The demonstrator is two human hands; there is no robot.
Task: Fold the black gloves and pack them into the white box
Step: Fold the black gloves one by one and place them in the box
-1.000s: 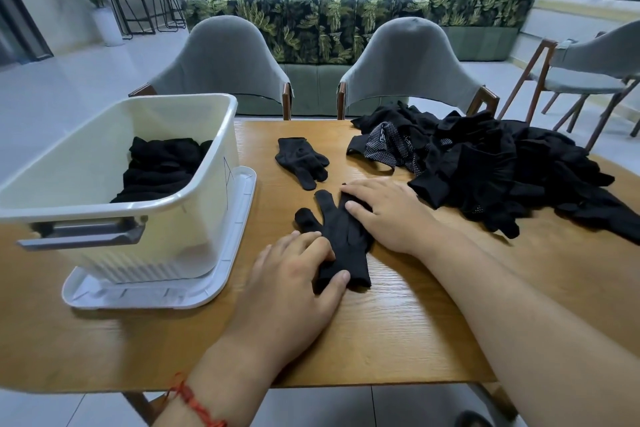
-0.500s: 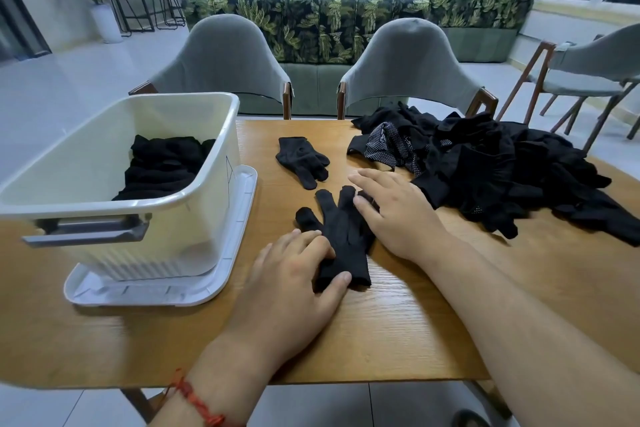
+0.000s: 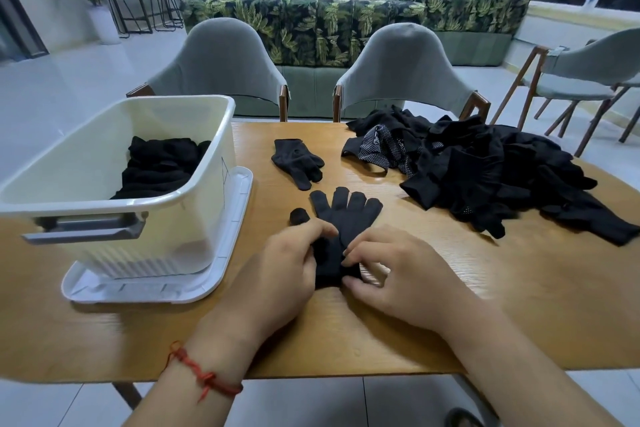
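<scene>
Pinching with curled fingers, the left hand (image 3: 277, 263) and the right hand (image 3: 398, 274) hold the near end of the black glove (image 3: 346, 215), which lies on the wooden table (image 3: 519, 305) with its fingers pointing far. The white box (image 3: 104, 184) stands to the left with folded gloves (image 3: 162, 163) inside, and a loose pile (image 3: 485, 170) lies far right.

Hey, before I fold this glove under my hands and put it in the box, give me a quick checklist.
1. Left hand and right hand both grip the glove at its cuff end: ok.
2. Glove's fingers lie flat on the table, pointing away: ok.
3. One glove or a stacked pair: cannot tell.
4. White box open, with room above the folded gloves inside: ok.
5. Loose glove lies beyond, apart from this one: ok.
</scene>
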